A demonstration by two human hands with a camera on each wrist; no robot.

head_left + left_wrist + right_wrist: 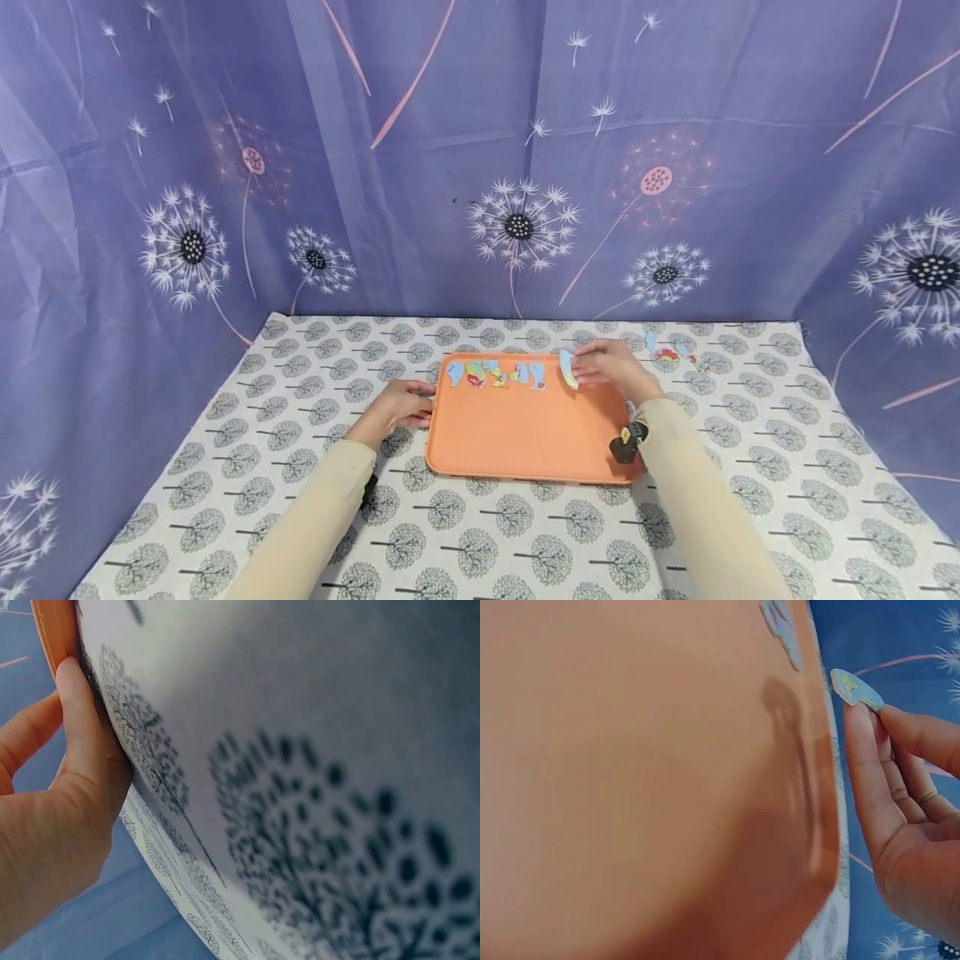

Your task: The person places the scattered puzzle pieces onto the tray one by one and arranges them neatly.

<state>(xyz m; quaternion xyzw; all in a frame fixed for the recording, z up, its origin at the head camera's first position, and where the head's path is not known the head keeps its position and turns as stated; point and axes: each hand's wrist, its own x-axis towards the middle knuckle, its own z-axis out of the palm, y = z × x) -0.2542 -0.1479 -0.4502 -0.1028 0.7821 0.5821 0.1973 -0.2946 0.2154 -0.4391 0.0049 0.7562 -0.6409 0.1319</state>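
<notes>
Between thumb and fingertips, my right hand (609,367) pinches a light-blue and yellow flat cutout piece (567,370), resembling a puzzle piece. It is over the upper right of the orange tray (525,433); the right wrist view shows the piece (857,690) raised beyond the tray's rim. My left hand (405,406) touches the tray's left edge with its fingertips; in the left wrist view its thumb lies against the orange rim (56,634). Along the tray's far side lie several colourful pieces, among them a blue one (455,372) and a red-and-green one (476,374).
More pieces lie on the cloth beyond the tray's right side, including a red-and-blue one (667,355) and a light-blue one (650,340). A white tree-print cloth (480,542) covers the table. Purple dandelion-print curtains (420,167) stand behind and at both sides.
</notes>
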